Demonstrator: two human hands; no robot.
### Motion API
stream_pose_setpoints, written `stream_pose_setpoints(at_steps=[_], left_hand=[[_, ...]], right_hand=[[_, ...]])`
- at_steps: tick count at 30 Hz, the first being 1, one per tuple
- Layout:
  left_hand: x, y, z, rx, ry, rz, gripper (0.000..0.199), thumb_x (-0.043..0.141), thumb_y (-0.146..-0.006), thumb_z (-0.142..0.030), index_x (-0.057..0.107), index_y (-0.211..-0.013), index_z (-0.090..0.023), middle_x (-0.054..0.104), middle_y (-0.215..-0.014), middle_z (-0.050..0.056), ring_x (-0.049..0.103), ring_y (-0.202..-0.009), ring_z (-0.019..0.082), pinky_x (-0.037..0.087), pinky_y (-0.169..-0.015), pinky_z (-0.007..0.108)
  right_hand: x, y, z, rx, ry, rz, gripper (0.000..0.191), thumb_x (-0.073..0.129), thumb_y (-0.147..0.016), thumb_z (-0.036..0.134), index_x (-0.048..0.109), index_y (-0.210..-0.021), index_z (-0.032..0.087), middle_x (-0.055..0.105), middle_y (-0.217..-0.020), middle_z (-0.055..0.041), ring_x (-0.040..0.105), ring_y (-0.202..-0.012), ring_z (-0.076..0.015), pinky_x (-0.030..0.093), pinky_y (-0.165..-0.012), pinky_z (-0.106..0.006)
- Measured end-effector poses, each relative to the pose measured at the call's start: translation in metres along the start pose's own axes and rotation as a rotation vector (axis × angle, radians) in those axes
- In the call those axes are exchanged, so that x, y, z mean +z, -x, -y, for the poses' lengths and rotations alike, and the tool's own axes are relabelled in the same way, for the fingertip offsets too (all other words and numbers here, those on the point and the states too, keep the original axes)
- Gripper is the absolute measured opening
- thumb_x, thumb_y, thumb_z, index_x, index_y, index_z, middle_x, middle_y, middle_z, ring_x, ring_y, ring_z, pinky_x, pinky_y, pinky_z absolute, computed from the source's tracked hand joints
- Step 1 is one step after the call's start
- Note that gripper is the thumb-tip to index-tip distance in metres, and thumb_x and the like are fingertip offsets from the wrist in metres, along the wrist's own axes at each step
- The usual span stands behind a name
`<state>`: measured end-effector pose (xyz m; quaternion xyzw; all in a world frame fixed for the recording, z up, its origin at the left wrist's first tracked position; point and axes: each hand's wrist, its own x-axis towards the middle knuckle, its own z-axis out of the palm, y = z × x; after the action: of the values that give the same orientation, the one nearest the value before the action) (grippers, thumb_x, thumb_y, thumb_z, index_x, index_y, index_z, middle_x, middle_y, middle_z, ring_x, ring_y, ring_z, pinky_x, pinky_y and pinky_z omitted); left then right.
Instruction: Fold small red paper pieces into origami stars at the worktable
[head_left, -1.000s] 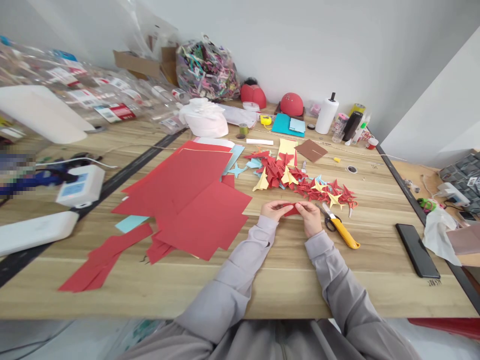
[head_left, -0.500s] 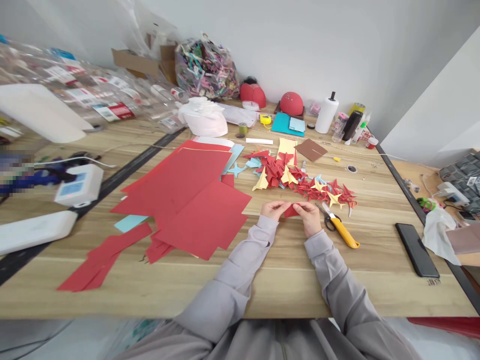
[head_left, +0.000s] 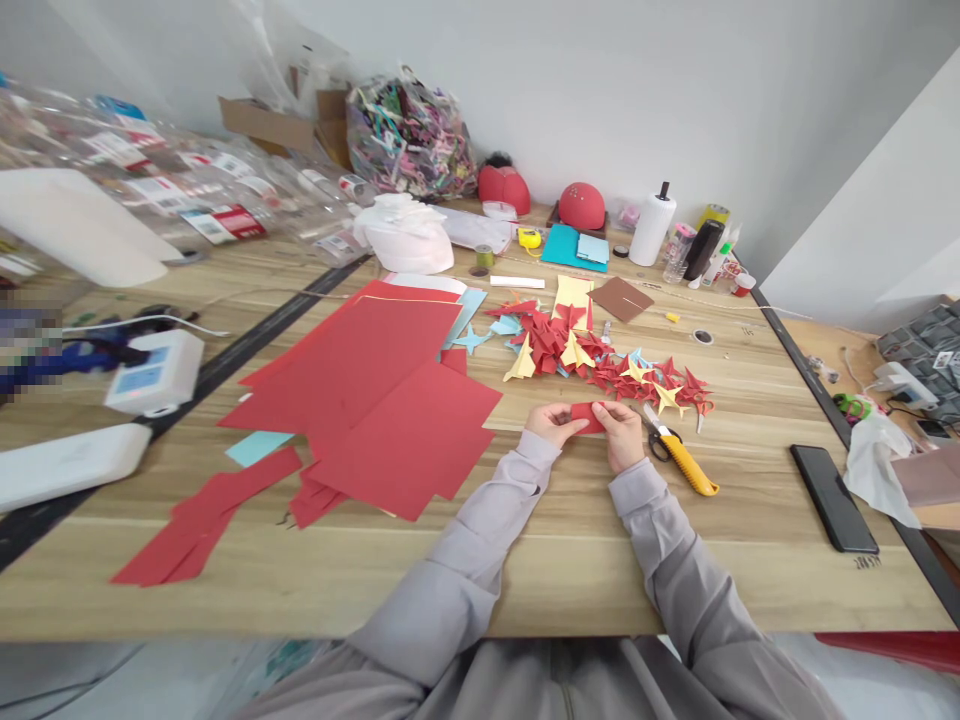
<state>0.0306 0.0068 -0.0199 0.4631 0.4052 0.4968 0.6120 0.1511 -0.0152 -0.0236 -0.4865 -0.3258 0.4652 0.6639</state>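
A small red paper piece (head_left: 587, 412) is held between my two hands, above the wooden table. My left hand (head_left: 553, 423) pinches its left end with thumb and fingers. At the right end, my right hand (head_left: 619, 432) grips it, thumb pressed on its face. Just behind lies a heap of folded red paper stars (head_left: 544, 340), with yellow stars (head_left: 576, 350) and light blue ones among them. Large red sheets (head_left: 405, 430) are spread to the left of my hands. Red strips (head_left: 202, 515) overlap farther left.
Beside my right hand lie a yellow utility knife (head_left: 691, 466) and black-handled scissors (head_left: 660, 446). A black phone (head_left: 834, 498) rests at the right. Brown paper (head_left: 622, 299) and a white bottle (head_left: 652, 230) are farther back. A white device (head_left: 155, 372) stands left.
The red paper between my hands now shows more of its face, above the fingertips. My left thumb has moved lower, and my right thumb lies across the paper.
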Motion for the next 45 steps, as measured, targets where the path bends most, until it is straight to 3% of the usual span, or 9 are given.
stream_pose_setpoints(at_steps=[9,15,19,24,28,32,35,41,45], left_hand=[[0.004,0.0,-0.003,0.003,0.035,-0.052,0.036,0.081,-0.037,-0.034,0.067,-0.063,-0.014,0.063,-0.052,0.001,0.054,-0.047,0.011,0.049,-0.052,0.027],[0.0,0.0,-0.003,0.079,0.011,-0.195,0.027,0.075,-0.049,-0.033,0.066,-0.067,-0.015,0.06,-0.054,0.0,0.051,-0.047,0.011,0.045,-0.049,0.026],[-0.002,0.002,-0.004,0.242,-0.064,-0.237,0.011,0.068,-0.058,-0.025,0.068,-0.066,-0.017,0.063,-0.072,0.004,0.059,-0.07,0.015,0.049,-0.064,0.028],[-0.003,0.003,0.003,0.397,-0.187,-0.149,0.011,0.06,-0.061,-0.014,0.069,-0.062,-0.019,0.062,-0.084,0.006,0.059,-0.083,0.017,0.048,-0.075,0.03],[-0.004,0.002,0.002,0.288,-0.073,-0.141,0.009,0.058,-0.059,-0.013,0.067,-0.059,-0.017,0.064,-0.084,0.006,0.059,-0.086,0.019,0.048,-0.078,0.031],[-0.003,0.001,-0.003,0.079,0.093,-0.146,0.023,0.063,-0.063,-0.031,0.065,-0.079,-0.015,0.067,-0.082,0.007,0.063,-0.074,0.019,0.052,-0.062,0.032],[0.002,0.001,-0.001,-0.053,0.156,-0.126,0.036,0.075,-0.049,-0.036,0.064,-0.075,-0.013,0.068,-0.072,0.006,0.063,-0.062,0.018,0.052,-0.052,0.03],[0.009,0.004,0.003,-0.058,0.14,-0.134,0.042,0.082,-0.037,-0.033,0.064,-0.068,-0.012,0.067,-0.061,0.003,0.06,-0.05,0.014,0.054,-0.052,0.03],[0.007,0.005,-0.002,-0.047,0.134,-0.147,0.042,0.083,-0.035,-0.031,0.064,-0.067,-0.011,0.067,-0.06,0.003,0.06,-0.049,0.014,0.055,-0.055,0.032]], right_hand=[[0.0,-0.001,0.008,0.004,-0.14,-0.056,0.023,0.075,-0.057,0.036,0.067,-0.07,0.019,0.068,-0.07,0.0002,0.06,-0.068,-0.0142,0.049,-0.074,-0.032],[0.003,0.002,0.014,0.069,-0.122,-0.051,0.033,0.073,-0.058,0.041,0.065,-0.08,0.019,0.067,-0.073,-0.0007,0.059,-0.062,-0.0127,0.046,-0.055,-0.026],[0.003,0.002,0.012,0.063,-0.094,-0.042,0.033,0.071,-0.061,0.041,0.059,-0.083,0.019,0.064,-0.071,0.0012,0.057,-0.058,-0.0103,0.044,-0.051,-0.022],[0.0,-0.001,0.004,0.03,-0.081,0.008,0.033,0.074,-0.059,0.034,0.055,-0.083,0.021,0.064,-0.073,0.002,0.059,-0.063,-0.0116,0.047,-0.058,-0.024],[-0.001,-0.001,0.001,-0.001,-0.064,0.011,0.034,0.075,-0.056,0.028,0.055,-0.083,0.02,0.065,-0.074,0.0021,0.06,-0.067,-0.012,0.049,-0.066,-0.026],[0.001,0.001,0.003,0.0,-0.038,0.014,0.033,0.075,-0.056,0.028,0.057,-0.082,0.02,0.065,-0.074,0.0011,0.061,-0.067,-0.0129,0.049,-0.067,-0.028],[0.001,0.001,0.005,-0.01,-0.044,0.024,0.031,0.075,-0.056,0.027,0.058,-0.081,0.019,0.065,-0.074,0.0011,0.06,-0.067,-0.0126,0.05,-0.067,-0.028],[0.003,0.003,0.008,0.018,-0.052,0.023,0.034,0.075,-0.057,0.028,0.059,-0.086,0.019,0.065,-0.073,0.0016,0.059,-0.064,-0.0122,0.048,-0.062,-0.026],[0.003,0.003,0.006,0.021,-0.063,0.041,0.025,0.076,-0.057,0.03,0.058,-0.071,0.017,0.065,-0.068,0.0019,0.057,-0.061,-0.0107,0.046,-0.06,-0.024]])
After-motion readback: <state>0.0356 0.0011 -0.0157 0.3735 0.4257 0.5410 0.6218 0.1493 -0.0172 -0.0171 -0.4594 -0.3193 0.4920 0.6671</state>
